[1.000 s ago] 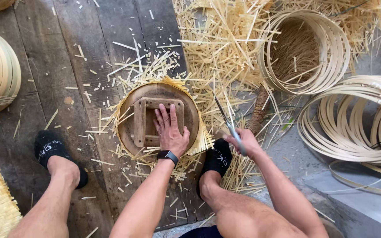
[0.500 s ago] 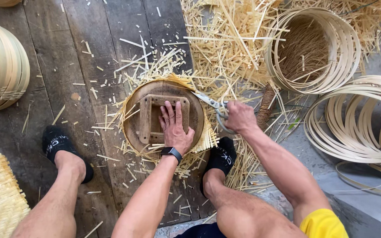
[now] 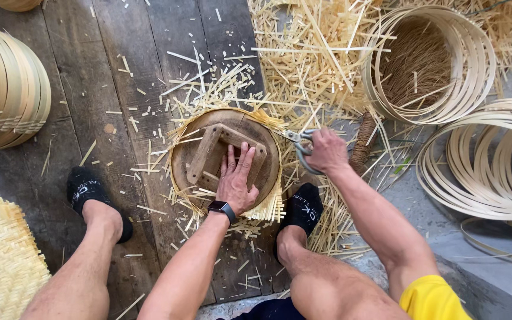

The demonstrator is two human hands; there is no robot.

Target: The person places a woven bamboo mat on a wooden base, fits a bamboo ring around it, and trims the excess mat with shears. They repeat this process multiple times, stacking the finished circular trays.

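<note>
Plank floor (image 3: 90, 89), dark and worn, littered with bamboo offcuts. Big heap of bamboo strips (image 3: 309, 53) far centre. Stacks of bent hoops: one far right (image 3: 428, 62), one right edge (image 3: 481, 166), one left edge (image 3: 7, 83). Woven mat (image 3: 1, 261) near left.

Round wooden form (image 3: 226, 157) lies flat at centre between the feet, woven bamboo edge (image 3: 268, 207) sticking out around its rim.

Left hand (image 3: 236, 184) lies flat, fingers spread, pressing on the form's wooden handle frame; no closed grip, just palm pressure.

Right hand (image 3: 327, 151) sits just right of the form and is the nearer hand to its right rim. Grip closed through the scissors' (image 3: 294, 142) loops. Blades point left, long axis roughly horizontal, tips at the protruding strips on the form's far-right rim. Blade opening: can't tell.
</note>
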